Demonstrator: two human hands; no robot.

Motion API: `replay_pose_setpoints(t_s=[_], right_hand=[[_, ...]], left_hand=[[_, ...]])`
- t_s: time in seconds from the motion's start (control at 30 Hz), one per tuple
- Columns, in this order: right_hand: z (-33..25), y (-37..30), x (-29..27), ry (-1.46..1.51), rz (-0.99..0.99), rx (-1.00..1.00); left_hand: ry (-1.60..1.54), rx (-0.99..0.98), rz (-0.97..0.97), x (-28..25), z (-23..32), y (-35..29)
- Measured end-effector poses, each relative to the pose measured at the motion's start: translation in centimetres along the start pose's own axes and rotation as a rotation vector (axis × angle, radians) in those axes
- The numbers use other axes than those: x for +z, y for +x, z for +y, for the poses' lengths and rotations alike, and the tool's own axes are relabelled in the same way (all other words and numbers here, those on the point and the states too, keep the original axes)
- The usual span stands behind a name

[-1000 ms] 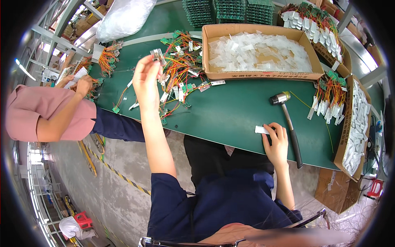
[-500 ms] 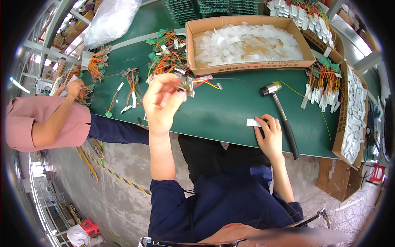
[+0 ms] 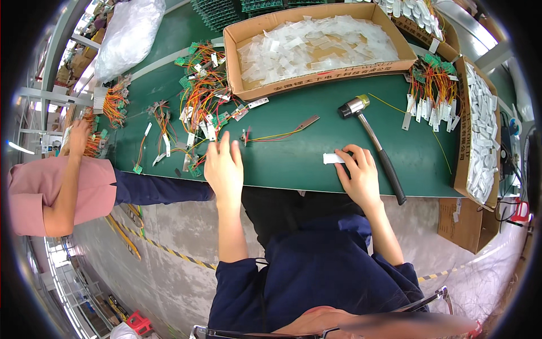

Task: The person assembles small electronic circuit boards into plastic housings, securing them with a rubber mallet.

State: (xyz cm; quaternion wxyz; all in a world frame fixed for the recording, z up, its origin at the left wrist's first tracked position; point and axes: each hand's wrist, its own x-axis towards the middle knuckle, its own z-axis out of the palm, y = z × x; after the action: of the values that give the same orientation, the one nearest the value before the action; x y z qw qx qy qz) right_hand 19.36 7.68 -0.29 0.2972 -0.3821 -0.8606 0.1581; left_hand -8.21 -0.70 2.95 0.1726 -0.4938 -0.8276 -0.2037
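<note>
Fingers outstretched, my left hand is open over the near edge of the green table. Just beyond it is a small part with red and yellow wires; the wires run right to a narrow grey-brown strip. Left of those fingers lies a tangled heap of wired circuit boards with white tabs. My right hand pinches the right end of a small flat white plastic piece on the table. A hammer with a black grip lies right of this hand.
A cardboard box of clear plastic pieces stands at the back, and another box of white pieces at right. Wired boards lie between them. At left a co-worker's hand is at more wired boards.
My left hand has come down from its raised position and let go of the small wired part, which now lies on the table. My right hand keeps its pinch on the white piece.
</note>
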Motion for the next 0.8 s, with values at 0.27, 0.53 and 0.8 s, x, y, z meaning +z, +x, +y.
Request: replay_pose_setpoints(t_s=[0.27,0.53,0.8], right_hand=[[-0.3,0.0,0.0,0.023,-0.019,-0.004],[0.3,-0.3,0.2,0.036,0.057,0.017],[0.2,-0.2,0.1,0.104,0.060,0.015]], left_hand=[[-0.335,0.314,-0.142,5.0,7.8,1.1],[-0.840,0.313,-0.533,2.8,8.2,0.2],[-0.840,0.280,-0.623,3.0,10.4,-1.3]])
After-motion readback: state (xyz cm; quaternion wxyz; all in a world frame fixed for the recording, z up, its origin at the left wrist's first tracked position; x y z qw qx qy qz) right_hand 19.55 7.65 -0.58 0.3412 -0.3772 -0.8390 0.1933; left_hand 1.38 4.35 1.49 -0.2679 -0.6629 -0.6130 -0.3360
